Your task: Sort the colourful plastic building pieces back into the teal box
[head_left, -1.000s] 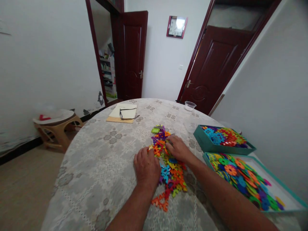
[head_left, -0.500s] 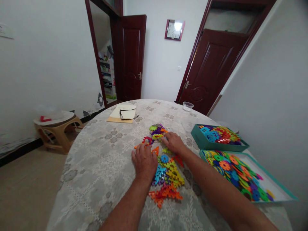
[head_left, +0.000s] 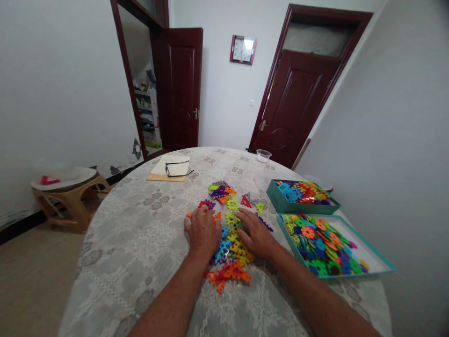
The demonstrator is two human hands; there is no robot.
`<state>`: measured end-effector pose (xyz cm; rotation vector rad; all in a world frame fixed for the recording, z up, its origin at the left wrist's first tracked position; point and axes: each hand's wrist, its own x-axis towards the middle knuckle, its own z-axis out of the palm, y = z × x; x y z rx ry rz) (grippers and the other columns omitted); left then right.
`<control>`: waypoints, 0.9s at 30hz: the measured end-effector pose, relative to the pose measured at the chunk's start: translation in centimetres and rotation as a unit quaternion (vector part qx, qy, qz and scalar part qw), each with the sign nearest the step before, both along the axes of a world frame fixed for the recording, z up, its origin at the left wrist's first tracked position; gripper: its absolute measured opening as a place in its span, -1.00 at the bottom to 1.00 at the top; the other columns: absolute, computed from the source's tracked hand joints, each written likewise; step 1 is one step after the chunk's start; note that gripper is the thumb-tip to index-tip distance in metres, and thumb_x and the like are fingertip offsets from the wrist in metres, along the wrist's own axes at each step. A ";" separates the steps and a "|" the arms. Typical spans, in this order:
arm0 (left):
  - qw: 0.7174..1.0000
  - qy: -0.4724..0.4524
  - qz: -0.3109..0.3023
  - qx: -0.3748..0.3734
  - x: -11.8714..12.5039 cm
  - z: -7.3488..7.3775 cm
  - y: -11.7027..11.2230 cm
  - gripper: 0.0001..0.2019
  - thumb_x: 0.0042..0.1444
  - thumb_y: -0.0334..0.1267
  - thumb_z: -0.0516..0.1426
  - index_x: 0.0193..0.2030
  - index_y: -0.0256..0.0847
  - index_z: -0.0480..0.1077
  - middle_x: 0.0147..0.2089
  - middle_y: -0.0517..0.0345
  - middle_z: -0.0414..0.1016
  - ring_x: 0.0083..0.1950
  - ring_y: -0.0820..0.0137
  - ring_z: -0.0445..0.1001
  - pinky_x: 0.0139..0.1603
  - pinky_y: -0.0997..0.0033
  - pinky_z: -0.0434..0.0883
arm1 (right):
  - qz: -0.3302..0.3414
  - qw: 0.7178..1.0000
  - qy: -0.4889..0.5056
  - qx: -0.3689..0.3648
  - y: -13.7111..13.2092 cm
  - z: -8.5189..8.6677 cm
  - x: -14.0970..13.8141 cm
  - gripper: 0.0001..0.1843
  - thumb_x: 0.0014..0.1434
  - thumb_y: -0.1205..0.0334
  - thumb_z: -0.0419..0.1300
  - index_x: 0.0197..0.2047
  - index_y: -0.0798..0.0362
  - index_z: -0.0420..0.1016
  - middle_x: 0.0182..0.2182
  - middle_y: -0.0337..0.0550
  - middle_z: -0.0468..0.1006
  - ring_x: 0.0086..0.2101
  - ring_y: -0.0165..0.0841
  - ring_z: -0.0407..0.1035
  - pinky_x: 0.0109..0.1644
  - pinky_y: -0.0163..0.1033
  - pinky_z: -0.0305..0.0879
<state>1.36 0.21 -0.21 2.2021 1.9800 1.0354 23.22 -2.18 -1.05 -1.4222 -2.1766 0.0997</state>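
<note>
My left hand [head_left: 203, 231] rests palm down, fingers stretched forward, over orange pieces and beside a magenta square piece [head_left: 206, 204]. To its right my right hand [head_left: 257, 234] lies low over the pile with fingers extended and thumb apart, touching yellow-green plastic pieces [head_left: 231, 218]. Between the wrists sit blue pieces [head_left: 221, 252] and yellow pieces [head_left: 244, 254], with orange pieces [head_left: 229, 276] nearest me. Farther off are purple pieces [head_left: 219, 192], a red triangle [head_left: 246, 201] and a yellow-green triangle [head_left: 260, 208]. What lies under my palms is hidden.
At the right stand a deep teal box [head_left: 286, 206] of colourful pieces and a shallow tray [head_left: 377, 248] of round notched discs. Glasses [head_left: 177, 168] lie on papers [head_left: 159, 174] at the back left. A clear plastic bowl [head_left: 263, 156] stands near the far edge.
My right hand has drawn back toward me, uncovering the red and yellow-green triangles and purple pieces. My left hand stays over the same orange pieces. The camera view has shifted slightly.
</note>
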 end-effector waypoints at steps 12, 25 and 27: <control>0.968 0.094 -0.217 -0.087 -1.6 2.3 -2.8 -0.45 0.18 -0.05 0.30 0.32 0.03 0.45 0.43 -0.04 0.40 0.47 0.06 0.32 0.47 -0.07 0.24 | -0.047 0.999 -0.009 0.026 -2.4 -0.3 0.4 -0.49 0.31 0.17 0.30 0.30 0.05 0.49 0.36 0.15 0.39 0.37 -0.02 0.22 0.49 0.21 0.10; 0.962 0.213 -0.167 -0.026 0.1 0.5 -0.1 -0.64 0.37 -0.13 0.10 0.22 -0.08 0.53 0.34 -0.08 0.52 0.38 0.04 0.43 0.41 -0.13 0.30 | -0.144 0.966 0.158 0.149 -3.0 6.3 5.3 -0.67 0.36 0.25 0.14 0.12 0.00 0.59 0.11 0.04 0.61 0.16 -0.14 0.45 0.36 0.04 0.35; 0.963 0.211 -0.166 -0.001 0.1 0.8 1.0 -0.68 0.37 -0.14 0.09 0.13 -0.11 0.56 0.27 -0.10 0.57 0.29 0.02 0.50 0.35 -0.11 0.35 | -0.197 0.951 0.195 0.135 -3.5 8.7 8.4 -0.67 0.38 0.18 0.12 0.12 -0.02 0.61 0.08 -0.01 0.64 0.11 -0.16 0.50 0.29 -0.03 0.41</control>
